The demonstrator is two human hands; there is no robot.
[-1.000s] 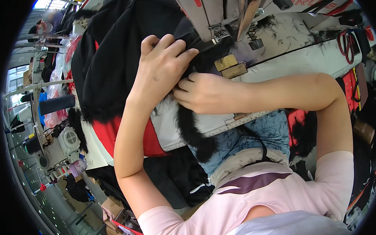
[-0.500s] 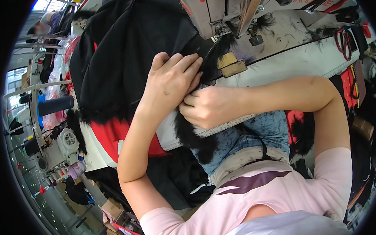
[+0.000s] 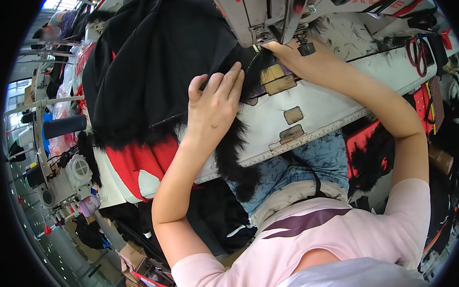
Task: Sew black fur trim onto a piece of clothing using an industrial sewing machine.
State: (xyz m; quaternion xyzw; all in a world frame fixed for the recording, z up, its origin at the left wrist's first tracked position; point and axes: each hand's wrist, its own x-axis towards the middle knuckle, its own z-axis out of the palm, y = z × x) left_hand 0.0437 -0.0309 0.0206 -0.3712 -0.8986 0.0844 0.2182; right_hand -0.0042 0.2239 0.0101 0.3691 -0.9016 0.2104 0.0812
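A black garment [image 3: 151, 60] with black fur trim [image 3: 232, 148] and a red underside [image 3: 139, 162] spreads over the left part of the sewing table. On its right edge lies my left hand [image 3: 213, 106], fingers stretched out and pressing the cloth, holding nothing. The sewing machine head [image 3: 258, 16] stands just beyond. My right hand [image 3: 287, 55] reaches behind the machine's needle area, beside the presser foot [image 3: 260, 36]. Its fingertips are mostly hidden by the machine parts, so its grip does not show. The fur strip hangs over the table's front edge toward my lap.
Yellowish pads [image 3: 278, 80] sit on the machine bed. A ruler strip [image 3: 310, 136] runs along the white table's front edge. Red-handled scissors [image 3: 417, 56] lie at the right. Fur scraps [image 3: 374, 153] rest on red cloth beside my leg. Another sewing machine [image 3: 79, 171] stands at the left.
My right hand has left the fur near my left hand and moved up and right to the machine's needle area. My left hand's fingers have straightened, and the garment has shifted slightly.
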